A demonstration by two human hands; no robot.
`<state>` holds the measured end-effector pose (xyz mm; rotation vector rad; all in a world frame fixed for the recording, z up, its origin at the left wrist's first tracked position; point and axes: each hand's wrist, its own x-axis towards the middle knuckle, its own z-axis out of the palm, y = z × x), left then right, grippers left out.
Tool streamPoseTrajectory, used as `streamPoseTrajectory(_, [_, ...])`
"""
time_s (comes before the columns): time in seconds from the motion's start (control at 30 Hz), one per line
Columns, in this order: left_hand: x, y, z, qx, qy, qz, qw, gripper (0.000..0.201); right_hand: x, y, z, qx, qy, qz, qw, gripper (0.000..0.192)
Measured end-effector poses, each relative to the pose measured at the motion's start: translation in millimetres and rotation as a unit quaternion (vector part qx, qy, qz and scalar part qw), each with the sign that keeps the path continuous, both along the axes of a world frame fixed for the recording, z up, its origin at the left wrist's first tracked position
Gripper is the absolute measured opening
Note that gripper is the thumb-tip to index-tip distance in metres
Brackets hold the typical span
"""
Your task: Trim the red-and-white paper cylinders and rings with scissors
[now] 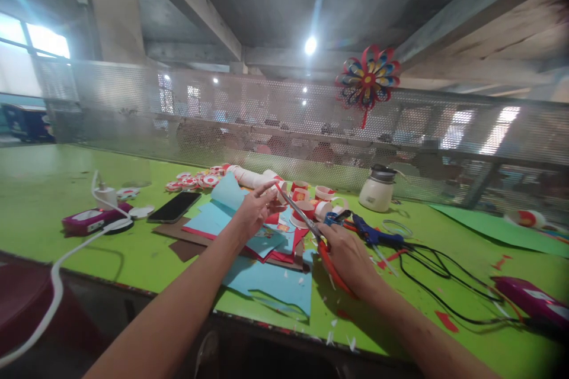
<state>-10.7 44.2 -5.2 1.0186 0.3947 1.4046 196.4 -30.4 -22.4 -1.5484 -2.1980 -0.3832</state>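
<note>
My right hand (349,253) is wrapped round the orange handles of a pair of scissors (304,216), whose blades point up and to the left. Their tips meet the fingers of my left hand (255,210), which pinches something small, with a bit of red showing at the blade tips; its shape is unclear. Beneath my left hand lie light blue paper sheets (208,221) over red and brown ones. Cut paper rings in red and white (302,213) sit just behind the scissors. A blue glue gun (377,234) rests right of my right hand.
A black phone (175,207), a purple power strip (95,219) and a white cable (56,275) lie at left. At the back stands a cream jug (377,189). Black cords (440,266) cross the right side towards another purple strip (528,299). A perforated screen (267,112) borders the green table (146,254).
</note>
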Motion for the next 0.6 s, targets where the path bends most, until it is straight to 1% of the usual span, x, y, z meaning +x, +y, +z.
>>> streamPoseTrajectory(0.1, [0.3,-0.4,-0.3,0.001,0.001,-0.003,1.0,0.038,-0.2,0.9,-0.6,0.004,-0.013,-0.013,1.0,0.038])
streamPoseTrajectory(0.33, [1.4,-0.4,-1.0,0.001,0.008,-0.004,1.0,0.03,0.6,1.5,-1.4,0.014,-0.03,-0.016,0.999,0.037])
streamPoseTrajectory(0.6, [4.6,-2.3,-1.3,0.007,0.001,-0.008,1.0,0.025,-1.3,-0.6,-1.8,0.01,-0.006,-0.013,1.0,0.034])
